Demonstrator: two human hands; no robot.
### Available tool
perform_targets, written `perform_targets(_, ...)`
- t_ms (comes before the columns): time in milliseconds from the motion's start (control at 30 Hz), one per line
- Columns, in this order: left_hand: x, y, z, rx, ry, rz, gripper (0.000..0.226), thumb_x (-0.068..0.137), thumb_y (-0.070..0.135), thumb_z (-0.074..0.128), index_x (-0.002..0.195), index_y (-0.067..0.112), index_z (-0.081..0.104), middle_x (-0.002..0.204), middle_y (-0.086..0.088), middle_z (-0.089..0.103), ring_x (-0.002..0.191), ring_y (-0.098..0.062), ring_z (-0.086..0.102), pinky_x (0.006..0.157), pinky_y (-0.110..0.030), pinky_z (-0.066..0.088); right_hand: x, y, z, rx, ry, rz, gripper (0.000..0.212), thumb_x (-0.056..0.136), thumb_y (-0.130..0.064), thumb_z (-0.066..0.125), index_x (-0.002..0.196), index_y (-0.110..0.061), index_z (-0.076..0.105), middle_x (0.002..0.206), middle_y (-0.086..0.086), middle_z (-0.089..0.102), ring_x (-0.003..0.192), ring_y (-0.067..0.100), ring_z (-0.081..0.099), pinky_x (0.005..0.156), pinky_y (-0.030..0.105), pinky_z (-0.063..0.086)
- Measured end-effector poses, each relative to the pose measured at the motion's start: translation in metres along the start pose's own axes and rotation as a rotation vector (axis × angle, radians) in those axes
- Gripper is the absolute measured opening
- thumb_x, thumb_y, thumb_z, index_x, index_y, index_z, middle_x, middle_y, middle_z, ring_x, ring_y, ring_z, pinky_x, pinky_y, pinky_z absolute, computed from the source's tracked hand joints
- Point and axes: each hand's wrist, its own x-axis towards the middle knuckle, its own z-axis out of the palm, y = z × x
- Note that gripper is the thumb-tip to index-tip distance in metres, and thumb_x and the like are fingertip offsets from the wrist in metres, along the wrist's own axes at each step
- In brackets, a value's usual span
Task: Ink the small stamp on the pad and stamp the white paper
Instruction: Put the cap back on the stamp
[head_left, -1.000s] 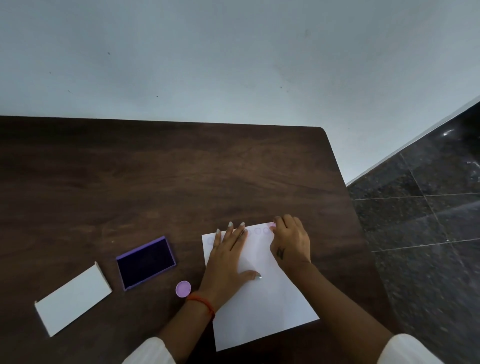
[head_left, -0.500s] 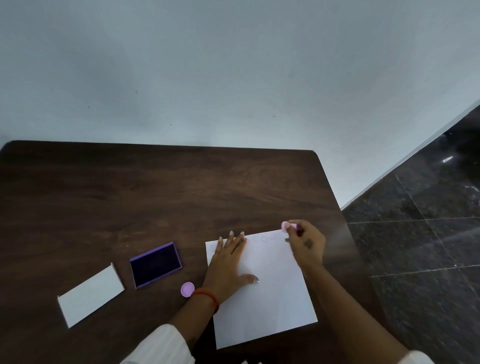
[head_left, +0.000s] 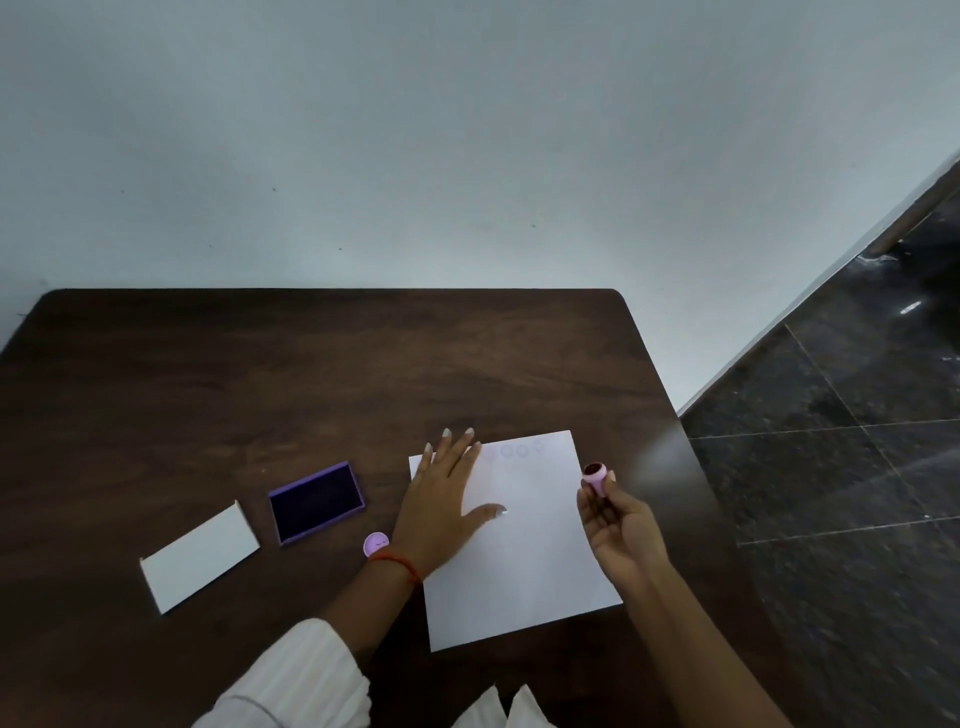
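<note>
The white paper (head_left: 524, 551) lies on the dark wooden table (head_left: 260, 395), with a faint row of round purple prints along its far edge. My left hand (head_left: 441, 499) rests flat on the paper's left part, fingers spread. My right hand (head_left: 618, 525) hovers off the paper's right edge, palm up, pinching the small pink stamp (head_left: 595, 477) with its dark inked face turned upward. The purple ink pad (head_left: 316, 502) sits open to the left of the paper.
A round pink stamp cap (head_left: 376, 544) lies beside my left wrist. A white lid or card (head_left: 200, 557) rests at the left of the ink pad. The table's right edge runs close to my right hand; dark tiled floor lies beyond.
My right hand lifted the stamp off the paper's top right corner, moved it right past the edge and turned its face upward. My left hand stayed flat on the paper.
</note>
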Motion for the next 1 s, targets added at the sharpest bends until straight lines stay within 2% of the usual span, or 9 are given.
perform_targets(100,-0.022,0.000,-0.014,-0.028,0.065,-0.072,0.071,0.083,0.046,0.057,0.141,0.024,0.022,0.155,0.005,0.016,0.142,-0.012,-0.001,0.112,-0.032,0.005,-0.008,0.013,-0.005,-0.005,-0.053,0.061,0.016,0.089,-0.010,0.055,0.083,0.000,0.066,0.067,0.010,0.074,0.059,0.015,0.071,0.054,0.022,0.059)
perform_targets(300,-0.072,-0.012,-0.034,-0.057,0.174,-0.257,0.063,0.078,0.026,0.070,0.134,0.022,0.040,0.144,-0.002,0.042,0.135,-0.022,0.032,0.111,-0.041,0.028,-0.015,0.040,-0.005,-0.064,-0.116,0.141,0.016,0.088,-0.012,0.057,0.089,0.001,0.066,0.070,0.010,0.075,0.061,0.015,0.071,0.053,0.023,0.058)
perform_targets(467,-0.104,-0.026,-0.032,-0.104,0.196,-0.438,0.064,0.075,0.023,0.073,0.131,0.018,0.043,0.139,-0.007,0.046,0.130,-0.024,0.036,0.108,-0.039,0.031,-0.025,0.068,-0.004,-0.192,-0.191,0.217,0.015,0.086,-0.013,0.061,0.090,-0.002,0.070,0.080,0.011,0.076,0.072,0.020,0.073,0.064,0.027,0.061)
perform_targets(600,-0.108,-0.028,-0.026,-0.134,0.201,-0.515,0.063,0.076,0.025,0.072,0.132,0.019,0.042,0.138,-0.006,0.045,0.127,-0.022,0.039,0.106,-0.037,0.035,-0.031,0.086,0.001,-0.265,-0.204,0.244,0.013,0.083,-0.012,0.063,0.091,-0.005,0.071,0.086,0.012,0.075,0.082,0.023,0.070,0.065,0.027,0.061)
perform_targets(667,-0.106,-0.028,-0.024,-0.133,0.220,-0.537,0.062,0.076,0.024,0.071,0.131,0.019,0.043,0.136,-0.007,0.047,0.125,-0.021,0.041,0.105,-0.036,0.036,-0.032,0.093,0.004,-0.287,-0.204,0.246,0.014,0.084,-0.012,0.063,0.093,-0.004,0.069,0.089,0.013,0.074,0.087,0.025,0.068,0.065,0.027,0.061)
perform_targets(767,-0.103,-0.028,-0.024,-0.129,0.238,-0.551,0.057,0.077,0.024,0.070,0.129,0.018,0.046,0.132,-0.007,0.049,0.122,-0.022,0.044,0.104,-0.037,0.038,-0.034,0.101,0.006,-0.317,-0.194,0.244,0.010,0.085,-0.012,0.061,0.089,-0.006,0.069,0.089,0.013,0.073,0.085,0.024,0.068,0.063,0.027,0.061)
perform_targets(1000,-0.099,-0.028,-0.024,-0.113,0.250,-0.543,0.034,0.081,0.024,0.067,0.113,0.019,0.058,0.122,-0.008,0.055,0.113,-0.021,0.048,0.097,-0.033,0.040,-0.036,0.108,0.010,-0.359,-0.200,0.244,0.011,0.087,-0.013,0.058,0.091,-0.006,0.066,0.095,0.015,0.068,0.085,0.024,0.066,0.060,0.024,0.060)
